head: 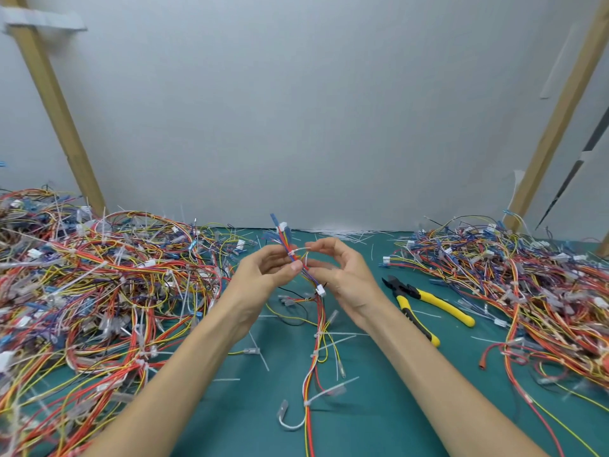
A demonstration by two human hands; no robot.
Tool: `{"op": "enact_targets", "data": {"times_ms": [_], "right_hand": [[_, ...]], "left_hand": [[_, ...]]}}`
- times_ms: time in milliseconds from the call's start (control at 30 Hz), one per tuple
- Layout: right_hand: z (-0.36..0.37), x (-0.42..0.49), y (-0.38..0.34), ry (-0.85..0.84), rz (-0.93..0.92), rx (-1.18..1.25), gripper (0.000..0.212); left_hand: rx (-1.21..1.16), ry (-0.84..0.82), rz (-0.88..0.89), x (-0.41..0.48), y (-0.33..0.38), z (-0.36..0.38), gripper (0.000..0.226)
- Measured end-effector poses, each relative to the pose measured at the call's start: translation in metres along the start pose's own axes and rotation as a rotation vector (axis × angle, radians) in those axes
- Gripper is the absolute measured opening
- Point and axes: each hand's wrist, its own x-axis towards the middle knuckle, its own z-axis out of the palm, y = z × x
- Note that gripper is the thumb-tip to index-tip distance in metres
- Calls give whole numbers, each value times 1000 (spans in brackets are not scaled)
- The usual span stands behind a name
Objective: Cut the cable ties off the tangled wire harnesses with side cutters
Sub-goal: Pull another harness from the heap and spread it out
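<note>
A wire harness (pixel 313 328) of red, yellow, blue and white wires hangs from my hands down over the green mat (pixel 379 407). My left hand (pixel 263 275) grips its upper bundle just below a white cable tie (pixel 291 252). The tie's tail is pinched between the fingertips of my right hand (pixel 342 275). Blue terminals and a white connector stick up above my left hand. Further white ties circle the harness lower down. The yellow-handled side cutters (pixel 425 303) lie on the mat to the right of my right wrist, jaws pointing up-left, handles spread.
A big heap of tangled harnesses (pixel 99 291) fills the left side, and another heap (pixel 527 291) the right. Cut tie scraps (pixel 346 234) litter the mat and gather along the grey back wall. Two slanted wooden posts (pixel 59 110) stand at the back corners.
</note>
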Motion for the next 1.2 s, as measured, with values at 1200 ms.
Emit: {"op": "enact_targets", "data": {"times_ms": [1200], "right_hand": [[-12,-60,27,-172,153,-530,47]], "left_hand": [[-624,-327,-225,32,-59,9,34]]}}
